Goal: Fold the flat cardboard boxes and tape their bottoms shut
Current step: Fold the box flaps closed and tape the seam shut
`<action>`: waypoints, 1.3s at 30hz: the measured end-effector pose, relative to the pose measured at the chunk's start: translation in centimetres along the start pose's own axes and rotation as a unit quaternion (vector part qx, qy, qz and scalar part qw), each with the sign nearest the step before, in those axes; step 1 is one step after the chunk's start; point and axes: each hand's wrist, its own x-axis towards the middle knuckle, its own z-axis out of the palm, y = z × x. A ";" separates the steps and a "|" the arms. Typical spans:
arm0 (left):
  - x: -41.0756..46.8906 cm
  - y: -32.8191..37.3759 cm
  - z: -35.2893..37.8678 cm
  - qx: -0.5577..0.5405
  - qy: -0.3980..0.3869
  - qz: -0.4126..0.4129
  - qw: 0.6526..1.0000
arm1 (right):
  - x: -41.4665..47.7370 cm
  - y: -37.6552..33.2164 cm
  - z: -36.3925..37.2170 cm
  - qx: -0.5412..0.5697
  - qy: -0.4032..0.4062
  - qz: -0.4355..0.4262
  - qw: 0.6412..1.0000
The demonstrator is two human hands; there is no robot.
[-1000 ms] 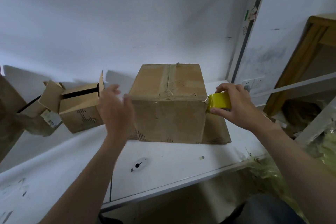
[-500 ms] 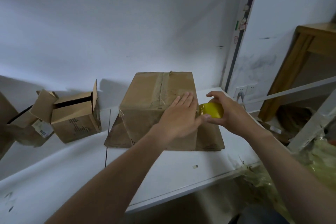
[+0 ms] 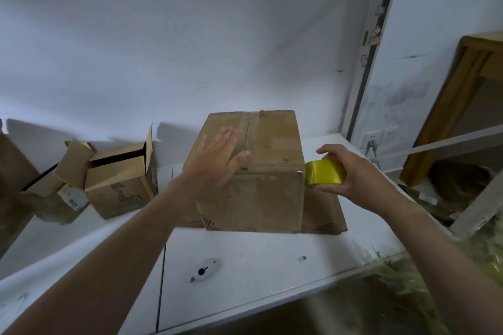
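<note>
Here, one flat hand lies on a cardboard box [image 3: 258,190] mid-bench while the other holds yellow tape at its edge.
The left hand [image 3: 217,160] is spread wide, fingers straight, palm on the box top at 9 o'clock of the taped seam. The right hand [image 3: 351,171] curls round a yellow tape roll [image 3: 325,175] against the box's upper corner at 3 o'clock. Its fingers hide much of the roll, and whether a strip joins roll to box is unclear. The seam runs 12 to 6 o'clock, and a bottom flap splays onto the white bench [image 3: 272,275] at 3 o'clock. A smaller open box [image 3: 119,182] stands at 9 o'clock, and a box cutter [image 3: 204,270] lies at 7 o'clock.
</note>
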 end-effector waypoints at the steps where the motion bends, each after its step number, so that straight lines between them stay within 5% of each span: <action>1: 0.1 -0.8 0.1 -0.011 0.006 -0.011 1.000 | 0.1 0.1 -0.1 -0.004 -0.007 0.002 1.000; 9: 0.4 -5.0 0.5 -0.297 0.055 -0.165 0.939 | 1.0 -0.4 0.2 -0.036 -0.028 0.009 0.999; 12: 0.3 -4.5 0.3 -0.145 0.057 -0.162 0.974 | 1.3 -1.2 0.3 -0.038 -0.012 0.030 0.999; 14: 0.3 -3.5 0.2 -0.004 0.088 -0.087 0.992 | 1.2 -1.9 0.5 -0.060 0.002 0.050 0.997; 16: 0.2 -1.8 0.2 0.024 0.105 0.006 0.994 | 1.2 -3.1 0.7 -0.089 0.039 0.043 0.994; 19: 0.3 -0.4 0.8 0.030 0.056 0.030 0.998 | 2.2 -6.1 1.3 -0.111 0.070 -0.023 0.991; 22: 0.5 -0.9 0.6 0.029 0.004 0.005 1.000 | 4.8 -9.3 2.9 -0.114 0.014 -0.068 0.991; 32: 0.4 -1.5 0.4 0.055 0.006 0.035 0.998 | 7.1 -8.7 4.8 -0.247 -0.106 -0.040 0.962; 37: -1.8 -3.7 0.6 -0.083 0.094 0.005 0.992 | 6.4 -8.4 4.7 -0.291 -0.092 -0.056 0.951; 39: -2.6 -3.6 1.9 -0.200 0.179 -0.035 0.963 | 6.3 -8.5 4.8 -0.294 -0.085 -0.055 0.950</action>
